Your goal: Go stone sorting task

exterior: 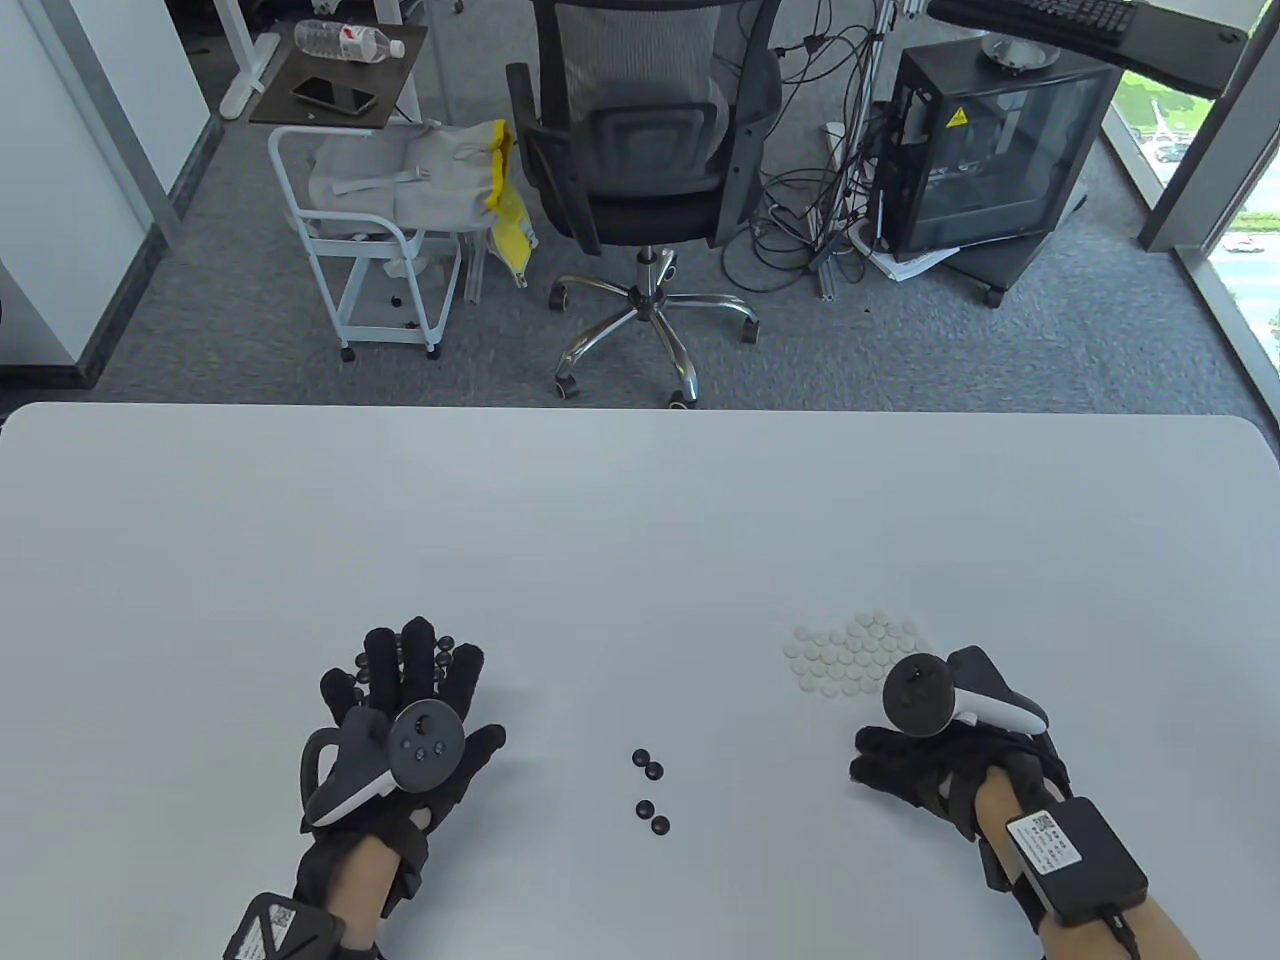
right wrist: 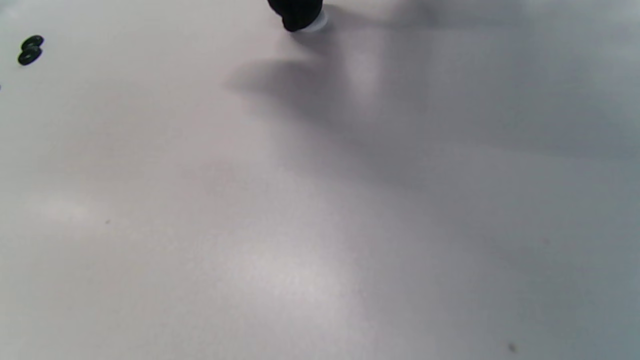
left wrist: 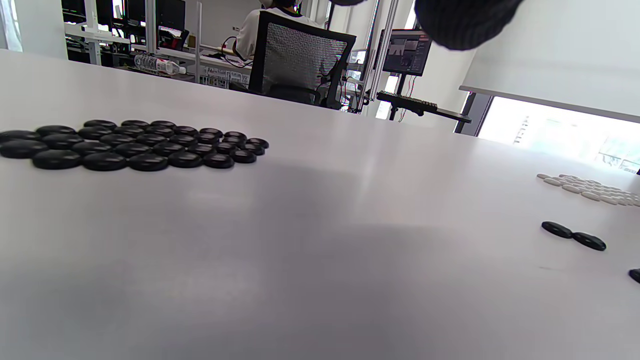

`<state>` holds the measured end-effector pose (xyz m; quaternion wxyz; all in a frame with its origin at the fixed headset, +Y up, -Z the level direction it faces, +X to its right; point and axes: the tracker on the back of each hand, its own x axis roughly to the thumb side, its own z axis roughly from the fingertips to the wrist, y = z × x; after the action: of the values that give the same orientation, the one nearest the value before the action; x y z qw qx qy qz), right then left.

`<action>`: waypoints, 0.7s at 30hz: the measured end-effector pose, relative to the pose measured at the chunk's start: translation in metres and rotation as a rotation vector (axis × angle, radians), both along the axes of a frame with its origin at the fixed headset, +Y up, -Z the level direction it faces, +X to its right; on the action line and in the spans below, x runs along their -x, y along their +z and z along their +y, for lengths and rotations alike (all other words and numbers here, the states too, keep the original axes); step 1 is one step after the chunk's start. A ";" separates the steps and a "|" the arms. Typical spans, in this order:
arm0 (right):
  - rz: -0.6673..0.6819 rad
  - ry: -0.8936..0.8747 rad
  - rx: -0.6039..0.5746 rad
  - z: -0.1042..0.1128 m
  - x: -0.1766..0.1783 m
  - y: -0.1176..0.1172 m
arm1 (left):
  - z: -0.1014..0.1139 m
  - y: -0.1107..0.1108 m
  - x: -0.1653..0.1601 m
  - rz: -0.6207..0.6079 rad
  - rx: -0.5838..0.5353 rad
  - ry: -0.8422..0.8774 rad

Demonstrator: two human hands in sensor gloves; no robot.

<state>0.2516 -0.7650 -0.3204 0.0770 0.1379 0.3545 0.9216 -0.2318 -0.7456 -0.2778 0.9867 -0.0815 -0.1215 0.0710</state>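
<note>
I read no words or numbers anywhere. Only sign: a yellow warning triangle sticker [exterior: 958, 117] on the black glass-sided computer case [exterior: 990, 150], symbol illegible.

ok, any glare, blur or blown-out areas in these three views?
Table view: sharp, evenly lit; the white stones barely contrast with the table. Left wrist view: window at right blown out, black stones crisp with glossy highlights, blurred fingertip at the top edge. Right wrist view: soft, low-detail, broad hand shadow, fingertip touching something white.
</note>
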 end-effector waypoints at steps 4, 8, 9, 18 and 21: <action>-0.027 0.027 -0.041 -0.001 -0.003 -0.012 | 0.000 0.000 0.001 0.002 -0.004 0.003; -0.086 0.006 -0.051 -0.002 -0.007 -0.023 | 0.000 0.000 0.001 0.002 -0.005 0.004; -0.092 0.002 -0.051 -0.002 -0.007 -0.024 | 0.000 0.000 0.001 0.001 -0.006 0.004; -0.060 -0.207 -0.173 0.042 0.010 -0.021 | 0.000 0.001 -0.001 -0.012 -0.018 0.009; 0.006 -0.285 -0.274 0.077 0.024 -0.013 | 0.001 0.001 -0.002 -0.021 -0.026 0.015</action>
<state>0.2272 -0.6880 -0.3336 0.1863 0.1988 0.2031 0.9405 -0.2297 -0.7447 -0.2763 0.9858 -0.0685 -0.1336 0.0757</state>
